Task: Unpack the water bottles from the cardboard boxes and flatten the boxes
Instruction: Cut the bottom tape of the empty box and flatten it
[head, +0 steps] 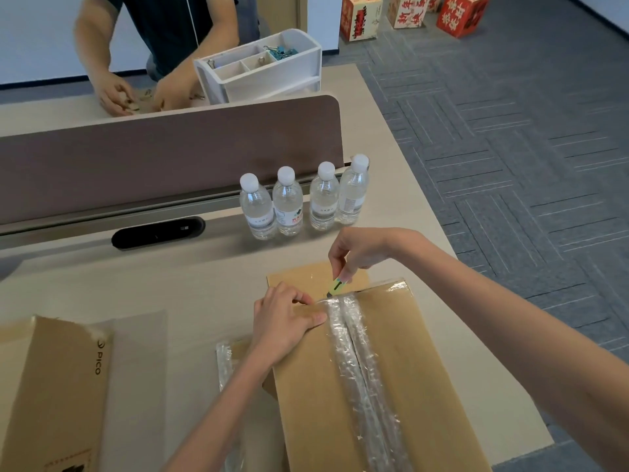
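Head view showed the taped cardboard box lying closed on the desk in front of the person, its top seam sealed under a wrinkled strip of clear tape.

The left hand rested on the lid just left of the seam. Its fingers were close together and bent at the knuckles, with the thumb laid flat towards the tape. This probably braced the cardboard so it would not shift or buckle under the blade.

The right hand reached over the far edge and pinched a small yellow-green knife between thumb and fingertips. Its tip sat at the far end of the tape. Starting there would let the cut be drawn along the seam towards the body.

Four water bottles stood upright in a row against the desk divider, well apart from the cutting and likely parked out of the way.

A second box lay at the left with a flap open. Neither box looked flattened yet, and whether the taped box held bottles could not be told.
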